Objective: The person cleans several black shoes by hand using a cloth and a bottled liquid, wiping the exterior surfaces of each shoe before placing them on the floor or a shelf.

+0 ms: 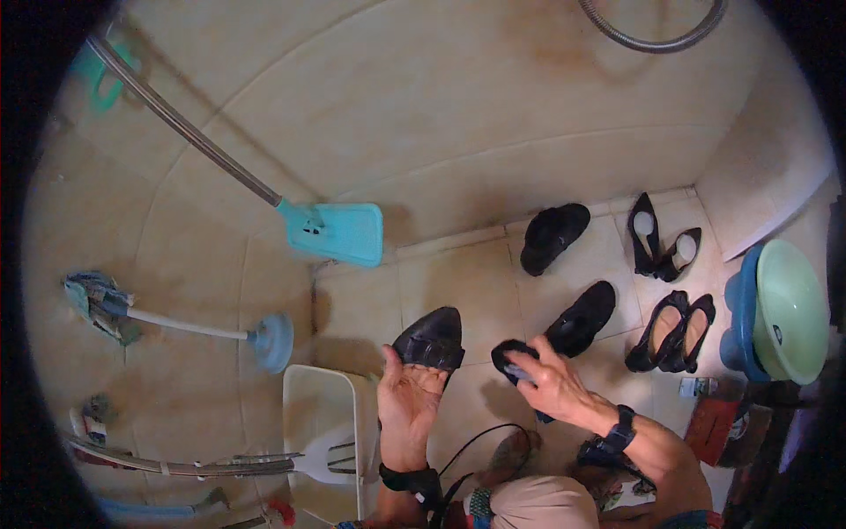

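My left hand (407,401) holds a black pointed shoe (432,337) from below, toe pointing away from me. My right hand (555,383) grips a dark brush or cloth (514,360) just right of that shoe, close to it; whether they touch I cannot tell. Both wrists wear black straps. On the tiled floor (458,282) beyond lie more black shoes: one slip-on (583,317) right by my right hand, another (553,236) near the wall.
A pair of heeled shoes (661,238) and a pair of flats (674,331) lie at right beside a green basin (793,309) on a blue tub. A teal mop head (339,232), a plunger (269,339) and a white stool (322,423) stand at left.
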`<state>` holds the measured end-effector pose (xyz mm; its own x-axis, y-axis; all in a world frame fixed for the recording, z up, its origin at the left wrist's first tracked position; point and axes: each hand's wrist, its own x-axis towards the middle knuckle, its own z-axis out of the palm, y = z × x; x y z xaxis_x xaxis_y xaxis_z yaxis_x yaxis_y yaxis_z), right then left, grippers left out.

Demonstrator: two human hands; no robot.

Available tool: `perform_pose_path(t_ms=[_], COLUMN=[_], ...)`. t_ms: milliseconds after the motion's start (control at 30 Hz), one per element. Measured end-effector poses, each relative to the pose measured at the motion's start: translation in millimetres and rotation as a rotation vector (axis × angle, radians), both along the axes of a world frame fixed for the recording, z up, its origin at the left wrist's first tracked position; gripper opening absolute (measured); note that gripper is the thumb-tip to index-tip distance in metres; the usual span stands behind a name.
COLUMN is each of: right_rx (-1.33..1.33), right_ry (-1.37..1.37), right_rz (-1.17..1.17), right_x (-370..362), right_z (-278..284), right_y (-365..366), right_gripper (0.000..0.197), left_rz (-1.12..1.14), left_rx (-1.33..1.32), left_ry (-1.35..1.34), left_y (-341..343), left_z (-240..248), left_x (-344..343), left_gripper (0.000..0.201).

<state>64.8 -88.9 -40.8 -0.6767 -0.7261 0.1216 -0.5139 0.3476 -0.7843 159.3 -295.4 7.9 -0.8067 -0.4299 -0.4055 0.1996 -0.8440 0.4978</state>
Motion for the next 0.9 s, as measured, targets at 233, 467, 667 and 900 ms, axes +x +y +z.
perform_pose_path(t_ms=[233, 467, 667, 900], right_rx=[-0.421, -0.12, -0.429, -0.161], right_ry=[0.145, -0.178, -0.198, -0.339], right_rz=[0.01, -0.01, -0.077, -0.296], right_x=[-3.4, 1.7, 12.8, 9.2], right_z=[81.1, 13.7, 62.2, 40.2], right_y=[-32.3, 28.8, 56.4, 117.2], right_gripper=[0.056, 0.028, 0.025, 0.019], left_rz=[-0.09, -0.214, -0.302, -0.431], left_rx=[-0.172, -0.129, -0.13, -0.168], left_ry=[-0.137, 0.001, -0.062, 0.011], left_y=[39.0, 51.0, 84.2, 115.4], left_z=[-12.2, -15.1, -10.7, -3.2], left_x=[-2.9, 3.9, -2.8, -21.0], left_gripper=[0.058, 0.059, 0.056, 0.06])
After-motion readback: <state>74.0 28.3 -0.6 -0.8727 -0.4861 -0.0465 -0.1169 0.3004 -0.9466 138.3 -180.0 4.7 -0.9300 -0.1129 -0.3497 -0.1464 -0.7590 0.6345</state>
